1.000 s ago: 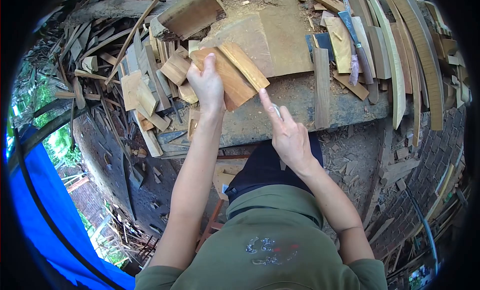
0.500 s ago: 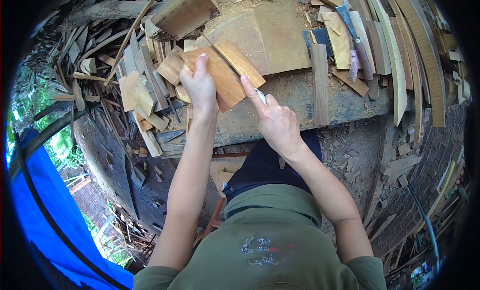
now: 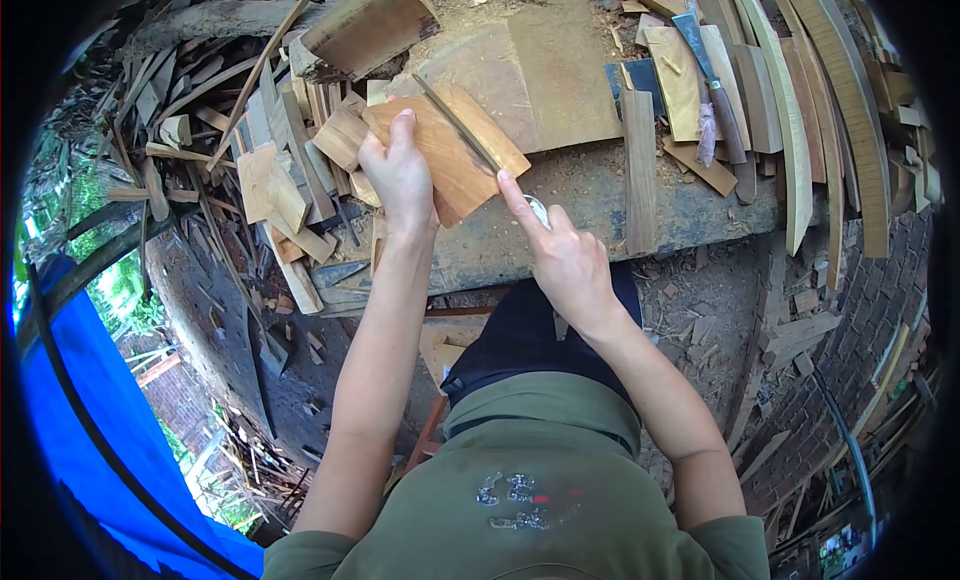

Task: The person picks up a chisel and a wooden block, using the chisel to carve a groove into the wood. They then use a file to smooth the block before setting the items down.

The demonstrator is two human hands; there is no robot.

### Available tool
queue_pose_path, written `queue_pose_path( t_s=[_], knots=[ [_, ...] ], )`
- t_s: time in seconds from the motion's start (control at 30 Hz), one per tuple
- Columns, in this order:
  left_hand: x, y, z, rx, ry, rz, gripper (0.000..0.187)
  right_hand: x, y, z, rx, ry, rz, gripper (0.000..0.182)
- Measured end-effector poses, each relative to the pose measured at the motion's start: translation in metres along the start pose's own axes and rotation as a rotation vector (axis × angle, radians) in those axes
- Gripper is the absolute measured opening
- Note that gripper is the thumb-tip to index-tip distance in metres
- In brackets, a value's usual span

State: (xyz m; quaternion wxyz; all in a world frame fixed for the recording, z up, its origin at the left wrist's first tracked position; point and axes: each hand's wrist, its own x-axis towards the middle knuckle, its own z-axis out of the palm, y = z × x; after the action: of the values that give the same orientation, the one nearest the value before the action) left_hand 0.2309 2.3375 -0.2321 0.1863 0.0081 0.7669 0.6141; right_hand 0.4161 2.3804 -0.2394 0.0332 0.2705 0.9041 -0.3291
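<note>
My left hand (image 3: 402,180) grips a flat, orange-brown wooden board (image 3: 445,160), thumb on top along its left side; the fingers beneath are mostly hidden. In my right hand (image 3: 568,265) is a long, narrow, dark file (image 3: 455,128) with a whitish handle end showing beside the fingers. The index finger stretches along the tool at the board's lower right corner. Slantwise, the file lies across the board's upper right part, its tip pointing up and left. The board is held tilted above the front part of a worn workbench (image 3: 480,255).
Wood offcuts (image 3: 285,195) crowd the bench's left side. A curved wooden block (image 3: 370,28) lies behind the board. At right are a long-bladed knife (image 3: 697,40) with a wooden handle, an upright grey-brown slat (image 3: 639,170) and several long curved strips (image 3: 790,110). A blue tarp (image 3: 110,410) hangs lower left.
My right hand has moved down and right, drawing the file along the board, and more of the file's dark face shows. My left hand and the board have hardly moved.
</note>
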Motion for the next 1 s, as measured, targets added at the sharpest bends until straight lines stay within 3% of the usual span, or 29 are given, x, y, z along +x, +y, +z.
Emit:
queue_pose_path(
  t_s=[0.07,0.2,0.27,0.33,0.4,0.6,1.0],
  knots=[
    [-0.002,0.0,0.0,-0.015,-0.008,0.022,0.027,0.002,0.001,0.005,0.06,0.086,-0.019,0.08],
    [0.001,-0.002,-0.004,0.001,-0.003,-0.009,0.027,0.025,-0.001,0.008,0.084,0.055,0.008,0.077],
    [0.001,-0.005,-0.005,-0.025,-0.013,-0.002,0.029,0.025,0.013,0.011,0.475,0.114,-0.062,0.071],
    [0.002,-0.004,-0.004,-0.018,-0.014,-0.006,0.029,0.019,0.008,-0.005,0.439,0.032,-0.023,0.062],
    [0.001,-0.006,-0.006,-0.012,-0.004,-0.017,0.029,0.01,-0.002,-0.01,0.481,0.202,0.108,0.047],
    [-0.002,-0.001,-0.005,-0.015,-0.005,-0.028,0.031,-0.003,-0.001,-0.011,0.28,0.083,0.03,0.018],
    [-0.001,-0.006,-0.006,-0.001,-0.02,-0.021,0.034,0.012,0.003,-0.002,-0.011,0.029,-0.006,0.02]
  ],
)
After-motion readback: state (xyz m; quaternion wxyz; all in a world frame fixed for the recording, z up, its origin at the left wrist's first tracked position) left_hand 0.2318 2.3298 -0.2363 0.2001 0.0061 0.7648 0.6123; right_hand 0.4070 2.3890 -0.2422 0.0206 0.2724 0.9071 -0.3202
